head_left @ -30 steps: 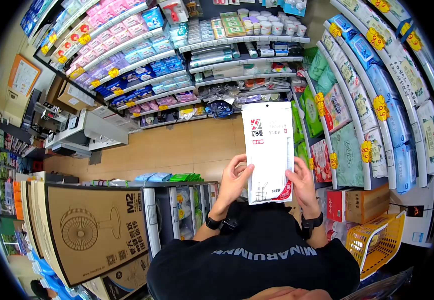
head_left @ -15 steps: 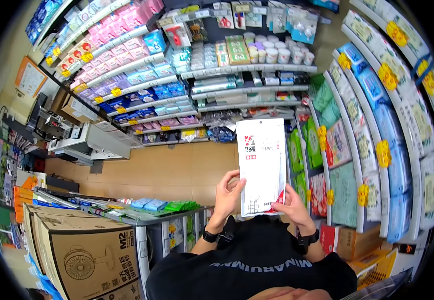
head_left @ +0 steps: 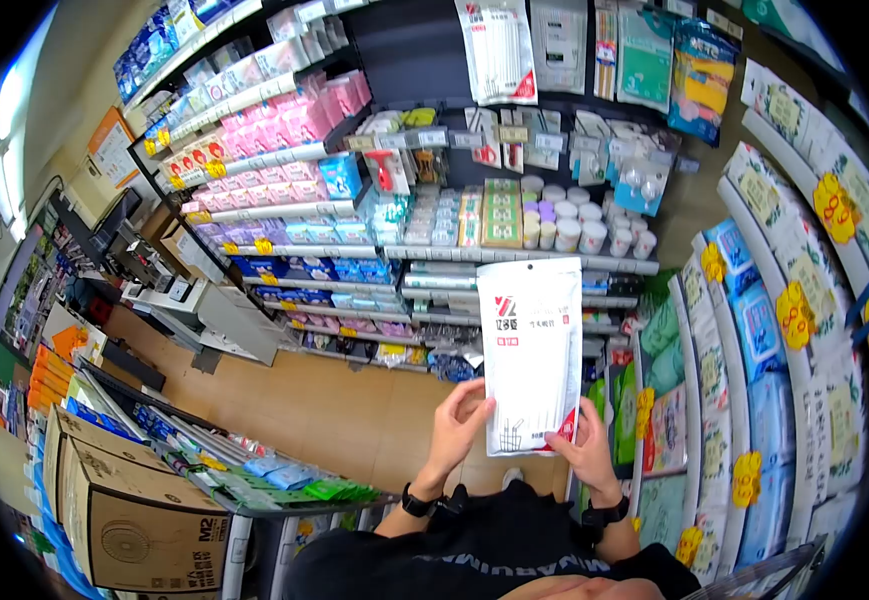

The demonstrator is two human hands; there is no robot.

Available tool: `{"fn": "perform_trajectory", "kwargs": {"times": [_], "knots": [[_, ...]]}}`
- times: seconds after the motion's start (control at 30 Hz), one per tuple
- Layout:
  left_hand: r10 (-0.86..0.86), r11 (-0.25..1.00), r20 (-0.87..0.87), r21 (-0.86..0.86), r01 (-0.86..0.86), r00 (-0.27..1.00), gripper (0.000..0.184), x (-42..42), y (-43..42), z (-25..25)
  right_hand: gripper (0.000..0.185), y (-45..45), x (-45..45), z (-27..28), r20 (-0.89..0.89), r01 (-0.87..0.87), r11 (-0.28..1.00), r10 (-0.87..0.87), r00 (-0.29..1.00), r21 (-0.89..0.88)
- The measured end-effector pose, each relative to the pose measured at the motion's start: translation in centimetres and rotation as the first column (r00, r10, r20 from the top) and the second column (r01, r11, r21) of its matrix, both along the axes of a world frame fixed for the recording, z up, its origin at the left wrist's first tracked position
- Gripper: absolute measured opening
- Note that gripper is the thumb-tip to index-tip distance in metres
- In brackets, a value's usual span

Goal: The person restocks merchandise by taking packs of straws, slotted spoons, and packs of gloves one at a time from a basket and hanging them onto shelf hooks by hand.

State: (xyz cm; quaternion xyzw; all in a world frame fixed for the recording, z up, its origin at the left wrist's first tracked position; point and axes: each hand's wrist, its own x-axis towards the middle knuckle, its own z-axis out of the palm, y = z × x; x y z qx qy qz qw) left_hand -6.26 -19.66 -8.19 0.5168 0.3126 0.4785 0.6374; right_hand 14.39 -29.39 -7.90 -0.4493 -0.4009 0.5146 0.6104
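A flat white packet (head_left: 532,350) with a hang hole, red print and a red lower corner stands upright before my chest. White stick shapes show on its front, perhaps straws. My left hand (head_left: 456,428) grips its lower left edge, thumb on the front. On the lower right edge, my right hand (head_left: 584,448) is closed with the thumb over the red corner. The fingers behind the packet are hidden. A similar white packet (head_left: 499,55) hangs on the dark back panel above, among other hanging packs.
Ahead, a shelf holds white-lidded tubs (head_left: 566,228) and boxes. Pink packs (head_left: 279,130) fill the left shelves. Tissue packs (head_left: 762,330) line the right. Behind me at left are a low shelf (head_left: 284,480) and a fan carton (head_left: 144,520). A counter (head_left: 204,310) stands beyond the tiled floor.
The view has tilted up, bringing the hanging packs on the back panel into sight. Both hands still hold the white packet, now slightly lower in the view.
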Motion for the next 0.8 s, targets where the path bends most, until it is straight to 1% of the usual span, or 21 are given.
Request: {"fn": "perform_trajectory", "kwargs": {"times": [0.03, 0.07, 0.13, 0.2, 0.37, 0.4, 0.43, 0.57, 0.63, 0.67, 0.77, 0.8], "knots": [[-0.010, 1.000, -0.006, -0.012, 0.010, 1.000, 0.037, 0.8, 0.6, -0.2, 0.057, 0.7, 0.7, 0.6, -0.030, 0.002, 1.000, -0.002, 1.000, 0.005], [-0.049, 0.999, -0.016, -0.025, 0.048, 0.999, 0.041, 1.4, 1.1, -0.6, 0.057, 1.6, 1.6, 0.4, -0.009, 0.017, 0.999, -0.017, 1.000, 0.043], [-0.041, 0.999, -0.001, 0.006, 0.041, 0.999, 0.042, 2.9, 1.5, -0.8, 0.058, 3.1, 3.0, 0.3, 0.018, 0.021, 0.996, -0.022, 1.000, 0.082], [-0.059, 0.998, 0.026, 0.005, 0.059, 0.998, 0.046, 3.9, 1.9, -0.8, 0.059, 4.4, 4.1, 0.6, -0.007, 0.034, 0.994, -0.034, 0.999, 0.100], [0.017, 0.999, 0.021, 0.035, -0.018, 1.000, 0.050, 5.5, 3.8, -0.1, 0.068, 8.3, 5.5, 2.9, 0.000, 0.005, 0.990, -0.005, 1.000, 0.140], [0.056, 0.996, 0.021, 0.074, -0.058, 0.998, 0.051, 5.7, 4.5, 0.1, 0.071, 9.3, 5.4, 3.5, -0.009, 0.005, 0.988, -0.003, 1.000, 0.151], [0.094, 0.989, 0.022, 0.113, -0.096, 0.995, 0.051, 5.9, 5.3, 0.5, 0.071, 10.5, 5.4, 3.9, -0.004, -0.002, 0.988, 0.002, 1.000, 0.156], [0.163, 0.972, 0.062, 0.161, -0.171, 0.985, 0.053, 6.8, 9.4, 3.3, 0.078, 15.8, 5.6, 5.6, 0.033, 0.002, 0.975, -0.010, 0.999, 0.222], [0.192, 0.960, 0.066, 0.194, -0.201, 0.979, 0.053, 7.1, 11.8, 5.0, 0.083, 18.7, 5.2, 7.0, 0.033, 0.038, 0.930, -0.054, 0.998, 0.366], [0.186, 0.957, 0.060, 0.217, -0.194, 0.981, 0.053, 7.1, 13.3, 5.4, 0.088, 19.8, 5.1, 8.5, 0.052, 0.021, 0.911, -0.047, 0.998, 0.412], [0.176, 0.942, 0.066, 0.278, -0.187, 0.982, 0.053, 7.6, 17.6, 7.6, 0.087, 24.0, 5.6, 10.5, 0.098, 0.016, 0.878, -0.072, 0.993, 0.479], [0.177, 0.936, 0.068, 0.296, -0.189, 0.982, 0.052, 7.9, 19.3, 8.0, 0.082, 25.3, 5.7, 11.4, 0.130, 0.008, 0.866, -0.084, 0.988, 0.501]]}}
